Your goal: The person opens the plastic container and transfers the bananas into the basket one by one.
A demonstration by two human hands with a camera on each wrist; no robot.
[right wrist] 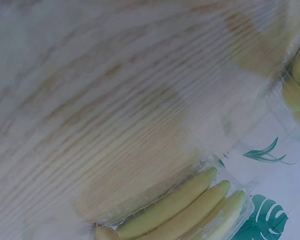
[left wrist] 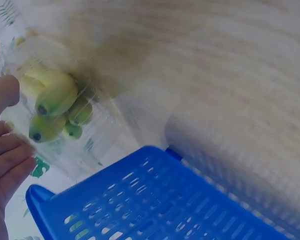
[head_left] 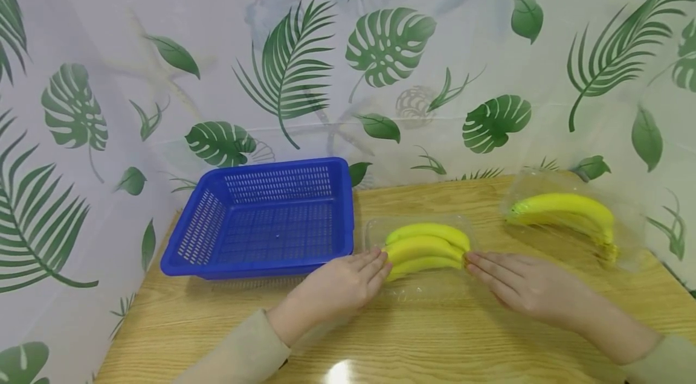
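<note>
- Near banana pack point(head_left: 425, 247): three yellow bananas in a clear plastic tray, lying flat on the wooden table point(head_left: 435, 342), roughly mid-table and close to its centre line. In the left wrist view point(left wrist: 55, 107) the dark banana tips show through the clear wall.
- Left hand point(head_left: 339, 287): fingers straight, tips touching the left end of the pack; nothing gripped. Beige sleeve point(head_left: 239, 357) on the forearm.
- Right hand point(head_left: 522, 287): fingers straight, tips touching the right end of the pack; nothing gripped. The two hands bracket the pack end to end.
- Pack edges: left edge just beside the right wall of the blue basket point(head_left: 261, 221), a narrow gap between them; bare wood shows along the near edge, in front of the hands.
- Blue basket: perforated plastic, shallow, nothing in it, on the left part of the table, its back rim near the curtain.
- Second banana pack point(head_left: 565, 218): also in clear plastic, toward the right rear of the table, well apart from the near pack; open table surface between them. The right wrist view point(right wrist: 190, 210) shows a pack with its long edge near the table edge; which pack, cannot tell.
- Backdrop: leaf-print curtain point(head_left: 380, 52) closes the rear and left sides of the table.
- Open room: widest at the front of the table, toward the person.
</note>
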